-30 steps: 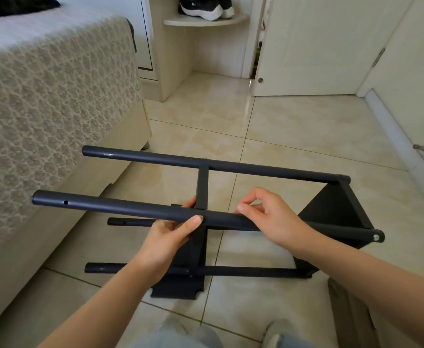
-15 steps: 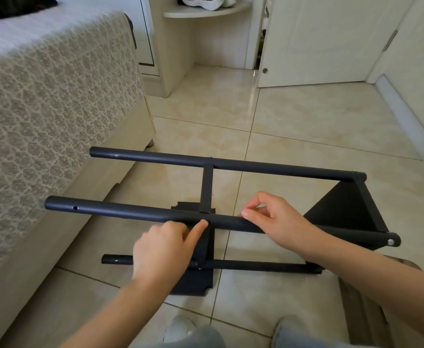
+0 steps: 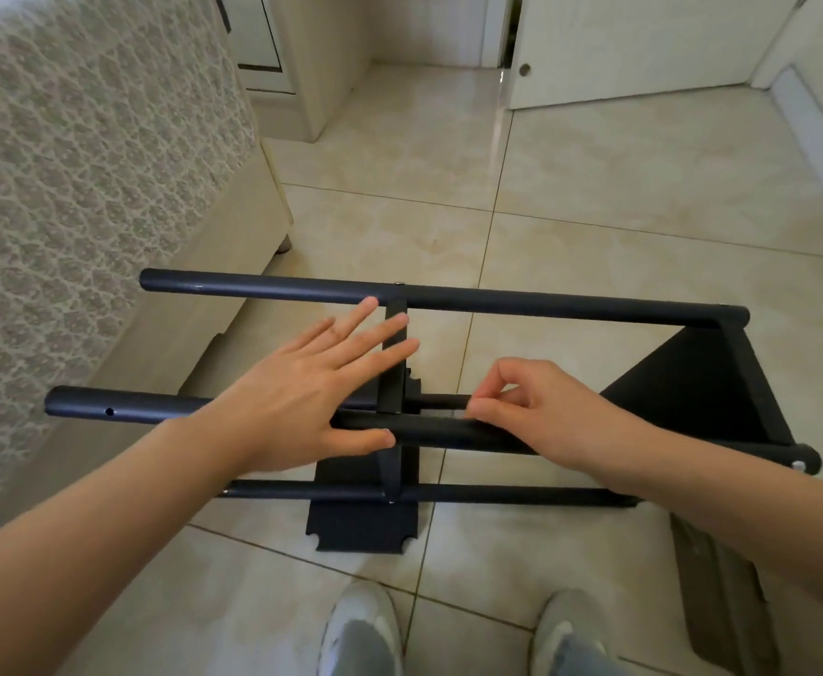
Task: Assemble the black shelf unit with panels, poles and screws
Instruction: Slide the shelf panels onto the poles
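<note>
The black shelf unit [image 3: 536,304] lies on its side on the tiled floor, several long poles running left to right. One panel [image 3: 692,402] closes the right end and a middle panel [image 3: 365,534] stands edge-on near the centre. My left hand [image 3: 312,387] hovers flat above the near upper pole [image 3: 107,407], fingers spread and straight, reaching over the middle panel's top edge. My right hand [image 3: 541,412] rests on the same pole just right of the middle panel, fingertips pinched together at the pole; whether they hold anything small is not visible.
A bed with a patterned cover [image 3: 82,187] stands close on the left. A flat dark piece [image 3: 721,597] lies on the floor at the lower right. My two shoes [image 3: 360,626] are at the bottom edge. A white door [image 3: 643,41] and cabinet are behind.
My left hand has let go of the near upper pole and opened flat, moving up and forward over the middle panel. The view has tilted downward. My right hand stays on the pole.
</note>
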Motion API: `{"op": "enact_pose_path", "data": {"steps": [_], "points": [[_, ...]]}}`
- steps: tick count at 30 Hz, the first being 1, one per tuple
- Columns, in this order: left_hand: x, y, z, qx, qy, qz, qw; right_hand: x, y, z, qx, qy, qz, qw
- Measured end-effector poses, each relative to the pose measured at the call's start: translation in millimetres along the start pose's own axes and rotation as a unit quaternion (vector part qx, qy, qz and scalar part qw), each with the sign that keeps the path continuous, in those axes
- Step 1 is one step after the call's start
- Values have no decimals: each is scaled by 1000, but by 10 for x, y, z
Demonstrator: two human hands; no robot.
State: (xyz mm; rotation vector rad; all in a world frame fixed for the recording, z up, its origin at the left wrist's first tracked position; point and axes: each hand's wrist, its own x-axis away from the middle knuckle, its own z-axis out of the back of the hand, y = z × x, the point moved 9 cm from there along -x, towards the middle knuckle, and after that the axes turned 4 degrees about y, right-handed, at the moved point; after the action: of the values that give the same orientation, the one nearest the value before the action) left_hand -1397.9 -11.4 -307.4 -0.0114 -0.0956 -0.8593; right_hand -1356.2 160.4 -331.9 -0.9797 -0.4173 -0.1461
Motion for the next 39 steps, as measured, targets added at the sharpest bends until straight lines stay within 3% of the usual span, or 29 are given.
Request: {"op": "enact_pose_path", "data": {"steps": [7,11,28,39], "points": [[-67,5,-50,77,-7,-34,996,-293,16,-66,13,-78,-47,996],[-78,11,-15,135,13,-34,990,-493,22,-259,-54,-147,-71,985],[-81,-4,-44,149,20,-33,988,-838,52,-886,-193,-359,-94,908],[-69,39,-19,183,36,-34,982,-789,46,-927,-203,-381,-90,898]]}}
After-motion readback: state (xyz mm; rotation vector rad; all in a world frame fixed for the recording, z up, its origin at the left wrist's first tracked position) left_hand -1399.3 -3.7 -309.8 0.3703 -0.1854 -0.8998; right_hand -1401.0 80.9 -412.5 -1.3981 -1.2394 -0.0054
